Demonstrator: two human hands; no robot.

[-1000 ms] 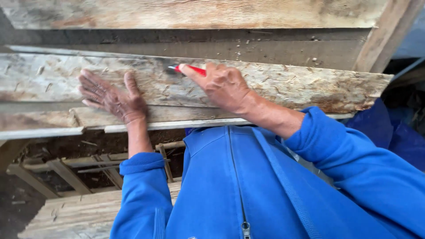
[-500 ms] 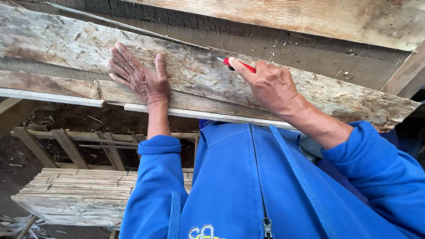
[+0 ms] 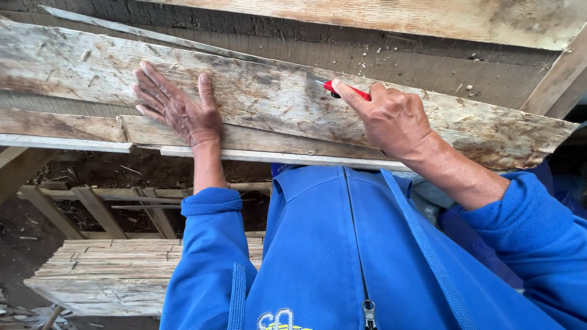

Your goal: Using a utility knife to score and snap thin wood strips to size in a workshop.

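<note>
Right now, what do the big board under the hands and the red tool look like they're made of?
The board looks like rough, weathered strand or chip board: flat wood flakes show across a grey, unpainted face. The red tool in the right hand seems to have a glossy plastic body with a grey, metal-looking tip, though most of it is hidden. The left hand lies flat on the board.

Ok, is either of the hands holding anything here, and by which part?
The right hand grips a red-handled cutting tool by its handle, tip on the weathered wooden board. The left hand holds nothing, lying flat on that board.
</note>
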